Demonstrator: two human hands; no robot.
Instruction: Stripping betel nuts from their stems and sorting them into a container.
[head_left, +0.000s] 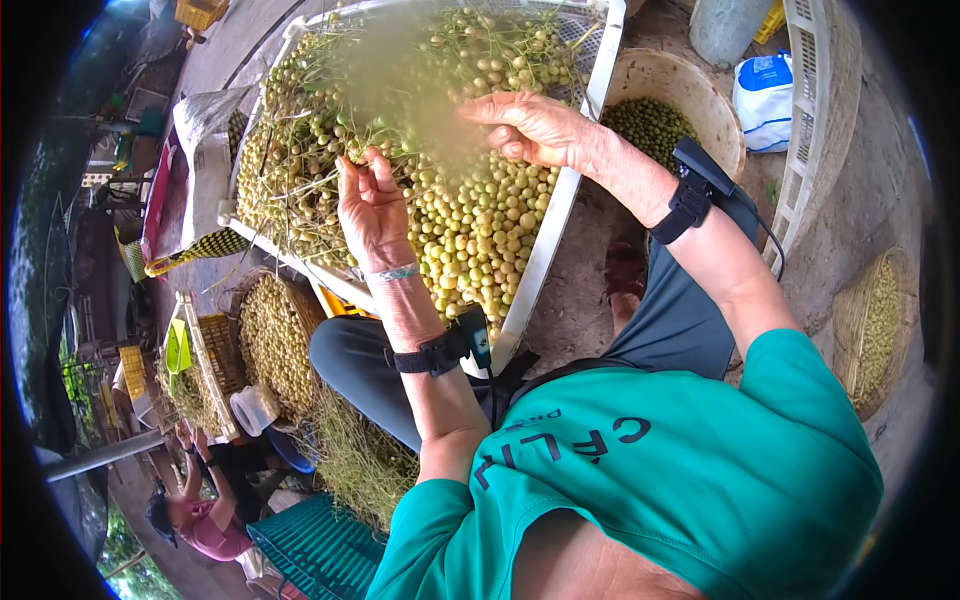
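Observation:
A white plastic tray (541, 259) in front of me holds small round yellow-green fruits (472, 232), many still on thin green stems (300, 135). Over its left part is my left hand (373, 202), thumb and fingertips closed on a thin green stem of a fruit cluster. My right hand (536, 127) hovers over the tray's right side, index finger stretched to the left and the other fingers curled. A blur near that fingertip hides whether it touches or pinches anything. Loose fruits lie between my hands and toward my lap.
Right of the tray stands a round tub (724, 97) with darker green fruits. A white and blue bag (763, 105) is beyond it. Fruit-filled baskets stand at left (247, 300) and far right (844, 337). Pulled stems (360, 457) are heaped beside my leg; a co-worker (214, 525) is at lower left.

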